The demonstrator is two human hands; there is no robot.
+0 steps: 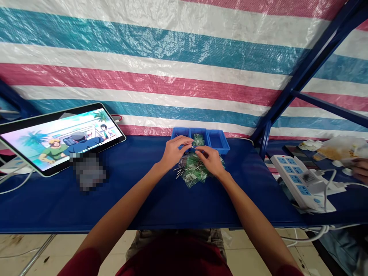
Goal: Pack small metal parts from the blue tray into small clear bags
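My left hand (pixel 176 150) and my right hand (pixel 211 158) meet above the table, fingertips nearly touching. Both are closed in a pinch around something small and pale that I cannot make out. Under them lies a pile of small green-tinted clear plastic bags (pixel 190 177). Thin dark metal pins (pixel 180 169) lie loose at the pile's left side. Just beyond the hands stands a row of blue plastic bins. The middle bin (pixel 202 132) contains green bags, the right bin (pixel 218 141) shows its bare inside, and my left hand partly covers the left bin (pixel 178 132).
A tablet (pixel 63 138) playing a cartoon leans at the left of the blue table (pixel 138 207), beside a blurred-out patch. On the right are a white power strip (pixel 299 180) with cables, a blue metal frame (pixel 287 92), and another person's hand (pixel 360 170) near a plastic bag.
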